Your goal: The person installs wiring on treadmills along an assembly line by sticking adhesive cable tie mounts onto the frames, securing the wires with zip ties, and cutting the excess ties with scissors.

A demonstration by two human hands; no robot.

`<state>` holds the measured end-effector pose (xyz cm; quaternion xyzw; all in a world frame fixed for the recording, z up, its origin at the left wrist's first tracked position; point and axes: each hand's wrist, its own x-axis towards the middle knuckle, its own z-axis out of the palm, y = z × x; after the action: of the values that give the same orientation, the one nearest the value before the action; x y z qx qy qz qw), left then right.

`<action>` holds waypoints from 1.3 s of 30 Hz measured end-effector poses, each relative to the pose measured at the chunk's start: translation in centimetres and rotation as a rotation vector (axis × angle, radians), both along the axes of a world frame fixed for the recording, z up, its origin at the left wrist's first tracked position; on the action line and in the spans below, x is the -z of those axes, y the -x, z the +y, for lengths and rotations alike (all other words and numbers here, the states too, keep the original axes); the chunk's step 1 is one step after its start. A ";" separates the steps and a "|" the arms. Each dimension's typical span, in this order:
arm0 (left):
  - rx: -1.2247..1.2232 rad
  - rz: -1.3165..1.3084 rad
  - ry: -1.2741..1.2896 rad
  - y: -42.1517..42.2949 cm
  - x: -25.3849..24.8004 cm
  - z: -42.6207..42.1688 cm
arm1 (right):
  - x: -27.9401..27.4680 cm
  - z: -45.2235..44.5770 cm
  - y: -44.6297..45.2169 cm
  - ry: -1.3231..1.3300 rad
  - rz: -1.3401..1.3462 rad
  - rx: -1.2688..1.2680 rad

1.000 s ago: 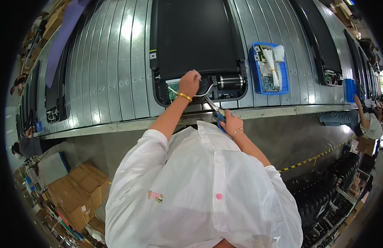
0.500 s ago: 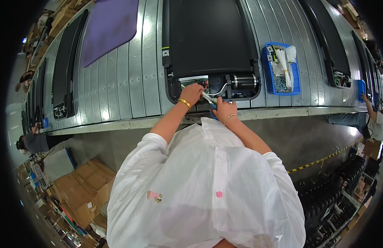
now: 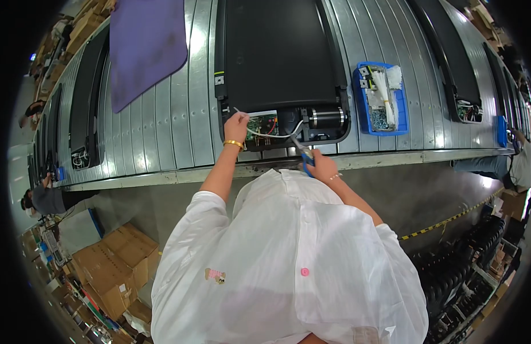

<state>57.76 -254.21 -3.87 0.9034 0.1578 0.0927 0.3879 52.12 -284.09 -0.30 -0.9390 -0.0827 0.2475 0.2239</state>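
Note:
In front of me lies a black treadmill-like machine (image 3: pixel 277 51) with its near compartment uncovered, showing a green circuit board (image 3: pixel 261 125) and a cylindrical motor (image 3: pixel 327 118). My left hand (image 3: pixel 235 127), with a gold bracelet, pinches a white cable (image 3: pixel 277 136) at the compartment's left end. The cable curves across the board toward the motor side. My right hand (image 3: pixel 324 165) grips a blue-handled metal tool (image 3: pixel 304 151), scissors or pliers, its tip at the compartment's near rim. I cannot tell whether the tool's jaws touch anything.
A blue bin (image 3: pixel 404 123) with white strips and small hardware stands to the right on the ribbed metal bench (image 3: pixel 202 114). A purple mat (image 3: pixel 148 51) lies left. Similar black machines (image 3: pixel 88 103) stand along the bench. Co-workers (image 3: pixel 46 198) are at the far ends.
My left hand has moved left, drawing the white cable across the board. My right hand has backed off slightly right and toward me with the tool. The hands are now apart.

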 end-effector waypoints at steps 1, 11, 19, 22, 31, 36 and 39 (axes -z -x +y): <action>-0.018 0.065 0.164 0.1 -0.3 -0.5 | 0.1 -1.8 0.3 -0.002 -0.002 -0.005; 0.678 0.421 0.623 0.5 -2.3 -26.4 | -2.5 -18.2 0.8 -0.368 0.066 0.574; 0.553 0.596 0.776 -2.3 -1.1 -35.7 | -0.4 -30.1 -2.0 -0.440 -0.017 0.650; 0.468 0.683 1.006 -3.2 -0.3 -40.2 | -0.6 -34.2 -3.5 -0.444 -0.019 0.656; 0.204 0.651 1.030 -13.7 -2.6 -48.7 | -1.2 -40.6 -5.6 -0.394 0.017 0.548; 0.323 0.624 0.438 -16.1 -0.7 -49.1 | -0.4 -40.9 -7.8 -0.359 0.062 0.443; 0.444 0.269 0.195 -11.4 -3.6 -48.0 | 0.0 -39.7 -10.5 -0.225 0.020 0.334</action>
<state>69.15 -302.21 -0.32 0.8783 0.0142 -0.1309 0.4596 62.64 -323.75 -0.25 -0.9062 0.0494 0.2056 0.3661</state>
